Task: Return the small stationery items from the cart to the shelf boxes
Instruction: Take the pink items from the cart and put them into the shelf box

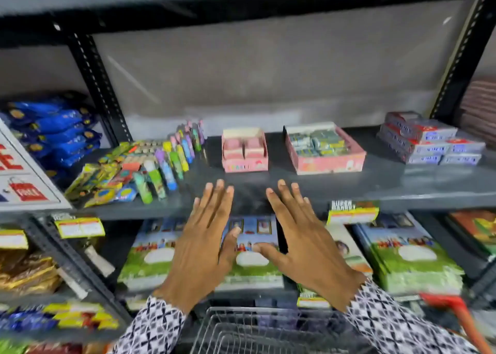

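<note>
Holding our left hand [205,242] and right hand [306,242] flat, fingers spread and empty, above the shelf's front edge [402,196], we should reach down into the wire cart [241,329] first; its contents are unclear, and the pink boxes [244,149] sit mid-shelf.
</note>
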